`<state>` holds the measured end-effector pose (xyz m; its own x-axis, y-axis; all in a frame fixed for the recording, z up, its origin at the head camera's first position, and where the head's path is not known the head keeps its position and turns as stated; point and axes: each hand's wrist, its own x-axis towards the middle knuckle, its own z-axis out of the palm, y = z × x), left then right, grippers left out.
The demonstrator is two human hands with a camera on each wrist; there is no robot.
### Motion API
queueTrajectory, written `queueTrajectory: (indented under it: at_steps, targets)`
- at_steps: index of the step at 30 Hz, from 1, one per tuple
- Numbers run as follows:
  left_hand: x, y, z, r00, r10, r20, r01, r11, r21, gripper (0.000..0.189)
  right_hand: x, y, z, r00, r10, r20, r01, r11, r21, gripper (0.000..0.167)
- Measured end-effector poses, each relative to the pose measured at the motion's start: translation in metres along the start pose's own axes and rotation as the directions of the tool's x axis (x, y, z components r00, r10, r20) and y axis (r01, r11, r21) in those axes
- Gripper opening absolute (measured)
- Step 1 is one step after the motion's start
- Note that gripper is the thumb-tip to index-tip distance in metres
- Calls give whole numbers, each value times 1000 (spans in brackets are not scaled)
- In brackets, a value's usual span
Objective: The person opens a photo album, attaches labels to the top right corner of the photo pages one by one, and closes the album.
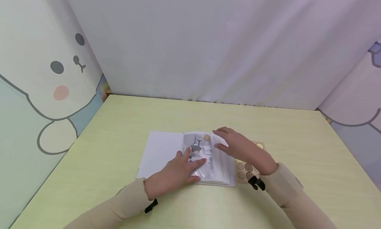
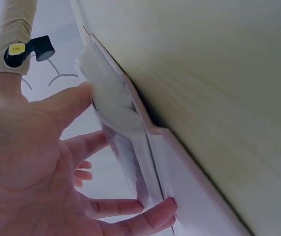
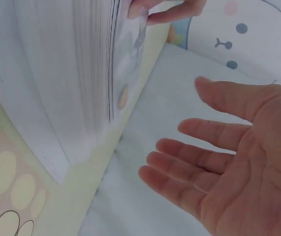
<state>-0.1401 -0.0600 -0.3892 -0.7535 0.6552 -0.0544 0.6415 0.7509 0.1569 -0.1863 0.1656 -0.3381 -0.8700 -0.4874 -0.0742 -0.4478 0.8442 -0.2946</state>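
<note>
A white album [image 1: 162, 148] lies spread on the table, a grey-and-white picture page [image 1: 189, 140] in a clear sleeve facing up. Near that page's top right corner is a round tan sticker [image 1: 206, 137]. My left hand [image 1: 175, 171] rests on the page with fingers spread, and the left wrist view has its thumb and fingertips against the album's leaves [image 2: 113, 93]. Over the album's right edge hovers my right hand [image 1: 238, 144], palm inward. Its fingers are relaxed, apart from the pages and holding nothing in the right wrist view.
Partly under the right forearm, a tan sheet of round stickers [image 1: 240, 171] lies just right of the album. Pale yellow-green tabletop [image 1: 134, 113] surrounds both. A white curtain [image 1: 208, 47] hangs along the far edge, and panels with cartoon animals stand at either side.
</note>
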Motion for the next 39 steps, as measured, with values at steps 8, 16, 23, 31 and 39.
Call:
queueTrajectory:
  at_steps: [8,16,23,31,39]
  targets:
    - [1,1,-1,1000,22,-20,-21,999,43,55,-25,-8,14,998,-58,-7,58,998,36,57]
    - [2,0,0,1000,12,-17,-11,999,53,55,-38,-8,37,985,-170,-16,169,985,-35,57]
    - [1,0,1,999,25,-46,-21,997,76,55,-39,-8,51,981,-190,-48,188,981,-36,57]
    - [1,3,0,998,23,-59,-17,995,97,54,-38,-6,57,982,-184,-40,182,982,-48,64]
    - [0,6,-4,999,-3,-44,6,997,74,50,-36,-7,55,984,-179,22,180,982,-58,74]
